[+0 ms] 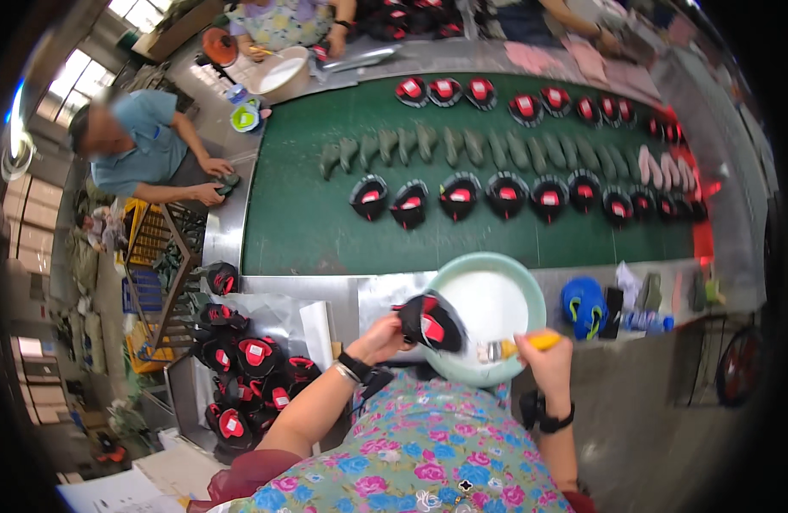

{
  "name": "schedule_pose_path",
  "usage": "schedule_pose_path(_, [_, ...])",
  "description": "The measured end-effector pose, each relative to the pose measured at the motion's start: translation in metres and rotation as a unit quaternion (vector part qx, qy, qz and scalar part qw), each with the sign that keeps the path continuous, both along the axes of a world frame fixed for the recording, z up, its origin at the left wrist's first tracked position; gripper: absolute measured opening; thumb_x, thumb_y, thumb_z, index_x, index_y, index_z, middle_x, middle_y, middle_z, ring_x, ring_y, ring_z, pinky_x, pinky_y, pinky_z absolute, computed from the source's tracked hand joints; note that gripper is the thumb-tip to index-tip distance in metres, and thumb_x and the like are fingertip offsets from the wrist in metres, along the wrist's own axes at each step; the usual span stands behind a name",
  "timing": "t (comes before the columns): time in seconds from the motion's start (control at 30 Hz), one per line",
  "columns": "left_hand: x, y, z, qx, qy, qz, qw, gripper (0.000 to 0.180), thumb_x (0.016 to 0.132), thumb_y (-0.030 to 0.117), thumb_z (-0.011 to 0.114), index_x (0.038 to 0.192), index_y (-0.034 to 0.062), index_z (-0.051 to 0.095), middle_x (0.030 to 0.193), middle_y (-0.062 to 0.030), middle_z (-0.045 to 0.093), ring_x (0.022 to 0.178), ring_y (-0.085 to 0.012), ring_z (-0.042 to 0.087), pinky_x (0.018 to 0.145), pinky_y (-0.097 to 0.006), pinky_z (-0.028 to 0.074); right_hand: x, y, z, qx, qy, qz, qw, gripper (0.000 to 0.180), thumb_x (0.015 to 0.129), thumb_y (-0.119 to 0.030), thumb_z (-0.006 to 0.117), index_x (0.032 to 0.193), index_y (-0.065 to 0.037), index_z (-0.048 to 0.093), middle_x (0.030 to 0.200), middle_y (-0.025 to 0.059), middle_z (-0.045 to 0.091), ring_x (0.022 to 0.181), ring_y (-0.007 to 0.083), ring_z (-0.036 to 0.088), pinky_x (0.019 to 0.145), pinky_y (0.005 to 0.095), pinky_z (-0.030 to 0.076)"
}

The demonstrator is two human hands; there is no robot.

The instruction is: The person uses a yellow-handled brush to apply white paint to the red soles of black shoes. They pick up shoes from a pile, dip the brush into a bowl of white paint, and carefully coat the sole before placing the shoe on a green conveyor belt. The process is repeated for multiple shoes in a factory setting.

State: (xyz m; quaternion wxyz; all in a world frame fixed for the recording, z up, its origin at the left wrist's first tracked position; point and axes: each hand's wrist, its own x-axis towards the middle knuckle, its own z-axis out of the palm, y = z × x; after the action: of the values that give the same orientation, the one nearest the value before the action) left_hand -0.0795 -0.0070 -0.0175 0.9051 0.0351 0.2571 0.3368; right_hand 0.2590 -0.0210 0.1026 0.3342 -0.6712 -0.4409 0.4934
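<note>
My left hand [379, 340] grips a black shoe upper [433, 322] with a red lining, held at the left rim of a pale green basin [538, 299]. White liquid [488, 299] fills much of that basin. Closed around the yellow handle of a paintbrush [522, 344], my right hand [546, 363] is over the basin's near right side. The brush's bristles point left toward the shoe upper, apart from it, and look whitish.
A green conveyor belt [308, 231] carries rows of shoe uppers [507, 195] and dark green foot forms [454, 147]. More uppers [257, 355] pile up at left. Blue shoe [584, 306] and bottle [649, 322] lie at right. A co-worker [146, 145] stands left; others work across the belt.
</note>
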Motion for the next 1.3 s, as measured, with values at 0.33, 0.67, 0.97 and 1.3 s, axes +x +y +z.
schedule_pose_path(0.33, [-0.169,0.172,-0.132,0.087,0.331,0.463,0.817,0.062,0.091,-0.012,0.040,0.145,0.0128,0.022,0.128,-0.0188,0.050,0.110,-0.0311,0.061,0.091,-0.050,0.058,-0.038,0.033,-0.006,-0.018,-0.022,-0.081,0.996,0.013,0.084,-0.005,0.074,0.078,0.004,0.066,0.062,0.0080,0.064,0.053,0.0129,0.061,0.051,0.0246,0.047])
schedule_pose_path(0.67, [-0.338,0.115,-0.162,0.012,0.907,0.280,0.315,0.056,0.076,-0.001,0.060,0.132,0.0000,0.054,0.128,-0.0290,0.056,0.118,-0.0435,0.054,0.106,-0.051,0.039,-0.093,0.089,-0.019,-0.070,-0.125,0.018,0.990,0.024,0.096,-0.017,0.062,0.081,0.002,0.063,0.067,0.0068,0.063,0.055,0.0114,0.057,0.052,0.0238,0.045])
schedule_pose_path(0.97, [-0.516,-0.004,-0.174,-0.181,0.949,0.129,0.223,0.098,0.078,0.047,0.078,0.155,0.0242,0.023,0.141,-0.0325,0.040,0.121,-0.0511,0.049,0.099,-0.055,0.044,-0.140,0.100,-0.038,-0.044,-0.124,0.026,0.991,0.034,0.102,-0.025,0.054,0.081,0.001,0.063,0.068,0.0057,0.063,0.057,0.0094,0.055,0.054,0.0228,0.043])
schedule_pose_path(1.3, [-0.221,0.029,-0.011,0.153,0.430,0.346,0.820,0.042,0.096,0.028,0.064,0.126,-0.0007,0.055,0.110,-0.0056,0.064,0.091,-0.0121,0.063,0.079,-0.029,0.053,-0.217,0.090,0.020,0.198,-0.210,0.270,0.919,0.014,0.089,-0.005,0.067,0.102,0.001,0.068,0.101,0.0130,0.066,0.087,0.0257,0.062,0.077,0.0334,0.049])
